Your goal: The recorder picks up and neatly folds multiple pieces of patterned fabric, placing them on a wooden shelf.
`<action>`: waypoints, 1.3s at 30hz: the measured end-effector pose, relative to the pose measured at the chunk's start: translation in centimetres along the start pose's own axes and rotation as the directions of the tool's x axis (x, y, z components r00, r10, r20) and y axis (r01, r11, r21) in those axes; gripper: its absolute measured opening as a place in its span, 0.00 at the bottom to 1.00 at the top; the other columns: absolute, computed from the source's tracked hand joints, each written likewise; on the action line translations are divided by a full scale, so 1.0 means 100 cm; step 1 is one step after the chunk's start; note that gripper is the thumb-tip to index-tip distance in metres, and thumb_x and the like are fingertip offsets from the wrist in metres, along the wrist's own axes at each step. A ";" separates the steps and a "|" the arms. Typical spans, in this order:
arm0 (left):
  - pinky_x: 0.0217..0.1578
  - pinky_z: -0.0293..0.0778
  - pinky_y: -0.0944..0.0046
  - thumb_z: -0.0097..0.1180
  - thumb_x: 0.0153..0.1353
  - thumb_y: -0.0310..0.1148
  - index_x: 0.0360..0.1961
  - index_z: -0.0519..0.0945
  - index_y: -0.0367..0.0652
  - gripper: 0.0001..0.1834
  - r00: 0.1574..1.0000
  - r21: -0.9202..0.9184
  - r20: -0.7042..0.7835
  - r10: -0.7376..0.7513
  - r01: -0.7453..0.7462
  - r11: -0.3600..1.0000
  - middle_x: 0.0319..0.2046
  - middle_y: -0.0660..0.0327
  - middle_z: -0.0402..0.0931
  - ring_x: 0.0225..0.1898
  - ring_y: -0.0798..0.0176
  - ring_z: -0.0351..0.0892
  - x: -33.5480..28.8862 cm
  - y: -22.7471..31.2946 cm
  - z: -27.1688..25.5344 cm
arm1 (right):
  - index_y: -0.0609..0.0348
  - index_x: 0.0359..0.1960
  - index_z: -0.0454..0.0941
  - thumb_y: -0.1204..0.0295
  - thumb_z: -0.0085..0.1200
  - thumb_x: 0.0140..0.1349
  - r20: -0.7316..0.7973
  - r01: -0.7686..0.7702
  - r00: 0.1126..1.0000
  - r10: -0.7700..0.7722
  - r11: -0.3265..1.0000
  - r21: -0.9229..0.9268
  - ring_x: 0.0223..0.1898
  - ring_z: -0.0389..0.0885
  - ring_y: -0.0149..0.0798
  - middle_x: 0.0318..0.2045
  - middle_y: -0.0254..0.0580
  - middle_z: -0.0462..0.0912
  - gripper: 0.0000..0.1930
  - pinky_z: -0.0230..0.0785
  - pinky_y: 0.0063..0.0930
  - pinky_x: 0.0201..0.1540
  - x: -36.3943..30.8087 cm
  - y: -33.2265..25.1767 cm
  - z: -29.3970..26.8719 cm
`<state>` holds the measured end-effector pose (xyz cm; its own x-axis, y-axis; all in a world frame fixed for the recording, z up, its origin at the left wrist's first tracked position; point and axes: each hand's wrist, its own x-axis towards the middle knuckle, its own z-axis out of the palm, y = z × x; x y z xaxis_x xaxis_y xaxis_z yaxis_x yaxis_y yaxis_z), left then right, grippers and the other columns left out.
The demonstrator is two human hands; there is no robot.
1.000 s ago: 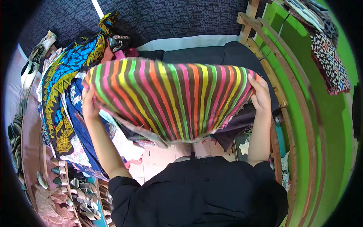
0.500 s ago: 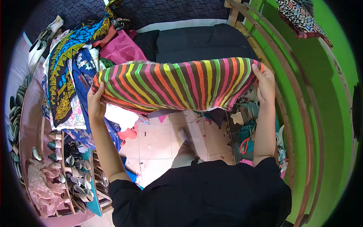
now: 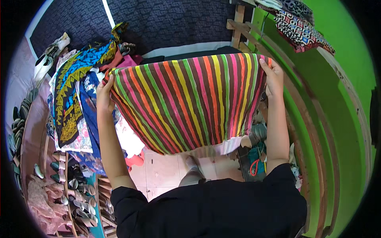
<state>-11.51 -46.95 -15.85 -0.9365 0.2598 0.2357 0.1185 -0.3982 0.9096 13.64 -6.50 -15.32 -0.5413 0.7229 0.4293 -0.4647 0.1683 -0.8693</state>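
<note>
A striped cloth (image 3: 190,99) in brown, orange, yellow, green and pink is stretched between my two hands. My left hand (image 3: 104,94) grips its upper left corner, thumb on top. At the upper right corner my right hand (image 3: 272,77) pinches the edge between thumb and fingers. The cloth hangs spread out in front of me, its lower edge blurred above the floor. Left of it lies a heap of clothes, with a black, blue and yellow patterned cloth (image 3: 65,101) on top. Behind it, a dark padded surface is mostly hidden.
Shoe racks (image 3: 81,194) with several shoes stand at the lower left, a pink lacy cloth (image 3: 41,202) beside them. Wooden rails (image 3: 313,131) run along the green wall at the right. Folded patterned fabric (image 3: 299,29) hangs at the upper right. Tiled floor (image 3: 160,170) lies below.
The striped cloth has dropped open from a bunched band to a broad hanging sheet. Both hands keep their corners. The view has tilted slightly, so the surroundings sit lower.
</note>
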 end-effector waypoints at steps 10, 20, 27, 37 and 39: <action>0.37 0.73 0.66 0.50 0.59 0.34 0.41 0.73 0.48 0.09 0.997 0.060 0.076 -0.003 -0.002 0.998 0.35 0.67 0.76 0.36 0.68 0.75 0.212 -0.001 0.041 | 0.66 0.38 0.76 0.73 0.52 0.57 0.042 -0.009 0.999 0.018 0.978 -0.207 0.32 0.76 0.28 0.32 0.37 0.79 0.10 0.68 0.21 0.35 0.210 0.048 0.060; 0.48 0.69 0.63 0.48 0.61 0.31 0.51 0.68 0.38 0.17 0.908 -0.069 0.199 0.369 -0.363 0.929 0.45 0.60 0.73 0.46 0.63 0.73 0.255 0.087 0.081 | 0.62 0.41 0.75 0.72 0.48 0.60 -0.003 0.363 0.932 -0.364 0.931 0.041 0.39 0.74 0.27 0.38 0.34 0.78 0.10 0.63 0.21 0.45 0.268 0.012 0.089; 0.48 0.68 0.61 0.45 0.59 0.29 0.54 0.63 0.39 0.21 0.970 0.082 0.238 0.046 -0.067 0.994 0.48 0.60 0.69 0.47 0.63 0.72 0.124 -0.061 0.003 | 0.63 0.47 0.72 0.72 0.49 0.58 0.256 -0.229 0.941 0.220 0.974 0.003 0.43 0.74 0.27 0.42 0.35 0.78 0.15 0.62 0.23 0.49 0.118 0.142 0.009; 0.44 0.68 0.69 0.48 0.54 0.22 0.47 0.70 0.32 0.17 0.960 0.275 -0.094 -0.263 0.279 0.920 0.39 0.59 0.75 0.39 0.69 0.74 0.005 -0.174 -0.049 | 0.69 0.36 0.78 0.66 0.51 0.57 0.245 -0.581 0.669 0.702 0.699 -0.417 0.31 0.75 0.25 0.31 0.36 0.80 0.15 0.66 0.18 0.36 0.042 0.210 -0.019; 0.41 0.68 0.70 0.53 0.53 0.25 0.46 0.70 0.31 0.18 0.966 0.400 -0.133 -0.223 0.258 0.879 0.38 0.60 0.75 0.37 0.70 0.73 0.003 -0.167 -0.039 | 0.69 0.35 0.78 0.64 0.51 0.57 0.228 -0.594 0.647 0.728 0.668 -0.447 0.32 0.75 0.25 0.32 0.36 0.80 0.16 0.66 0.18 0.36 0.052 0.211 -0.013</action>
<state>-15.10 -43.69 -32.31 -0.9747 0.2225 -0.0203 -0.0050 0.0688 0.9976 1.96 1.68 -31.80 -0.8483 0.4370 -0.2990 0.3245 -0.0172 -0.9457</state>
